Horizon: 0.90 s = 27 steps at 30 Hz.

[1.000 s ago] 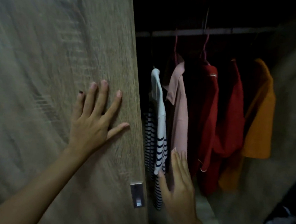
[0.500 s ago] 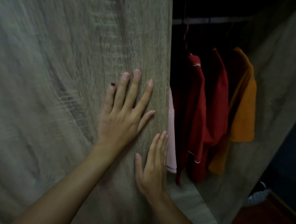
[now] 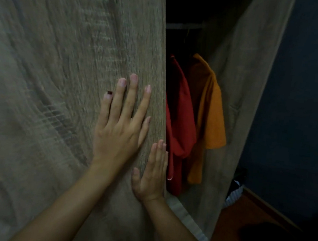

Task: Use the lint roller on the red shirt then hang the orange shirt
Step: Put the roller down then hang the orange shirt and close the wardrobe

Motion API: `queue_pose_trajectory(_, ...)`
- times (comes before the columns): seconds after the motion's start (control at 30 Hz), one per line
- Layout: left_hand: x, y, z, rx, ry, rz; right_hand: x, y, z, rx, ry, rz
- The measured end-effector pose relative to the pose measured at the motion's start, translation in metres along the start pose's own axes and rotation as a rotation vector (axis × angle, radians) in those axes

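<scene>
1. The sliding door (image 3: 69, 92) has travelled right, now hiding the striped and pink garments.
2. Left hand (image 3: 121, 124) and right hand (image 3: 154, 172) press it flat, fingers spread, gripping nothing.
3. Just past the fingertips hang the red shirt (image 3: 181, 122) and orange shirt (image 3: 211, 123) (task apparently finishing).

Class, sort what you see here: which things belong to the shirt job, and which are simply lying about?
Belongs to the job:
- red shirt hanging on the rail
- orange shirt hanging beside it
- wood-grain wardrobe door, with left hand and right hand flat on it

Lying about:
- striped cloth on the floor
</scene>
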State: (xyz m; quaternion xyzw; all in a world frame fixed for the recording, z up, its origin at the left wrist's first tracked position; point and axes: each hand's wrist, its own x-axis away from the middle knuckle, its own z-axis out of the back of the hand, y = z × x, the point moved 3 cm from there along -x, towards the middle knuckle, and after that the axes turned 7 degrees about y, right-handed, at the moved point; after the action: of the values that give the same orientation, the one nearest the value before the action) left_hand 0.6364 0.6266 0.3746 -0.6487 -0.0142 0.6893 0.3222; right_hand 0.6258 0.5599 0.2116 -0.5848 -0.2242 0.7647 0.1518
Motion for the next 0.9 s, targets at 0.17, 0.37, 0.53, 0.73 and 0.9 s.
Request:
queue_pose_trajectory(0.17, -0.023, 0.011, 0.015, 0.358, -0.045, -0.005, -0.017, 0.029, 0.012, 0.019, -0.009, -0.024)
queue_pose_trajectory(0.37, -0.034, -0.001, 0.003, 0.195, -0.044, -0.013, -0.037, 0.066, 0.025, 0.037, -0.048, -0.051)
queue_pose_trajectory(0.53, -0.045, 0.04, -0.015, 0.052, -0.046, -0.119, -0.054, 0.1, 0.036, 0.032, -0.036, -0.038)
queue_pose_trajectory(0.73, -0.068, 0.086, -0.03, 0.074, -0.033, -0.089, -0.073, 0.119, 0.05, -0.009, -0.004, -0.093)
queue_pose_trajectory(0.9, -0.089, 0.129, -0.047, 0.073, -0.018, -0.083, -0.094, 0.153, 0.057, 0.044, -0.045, 0.01)
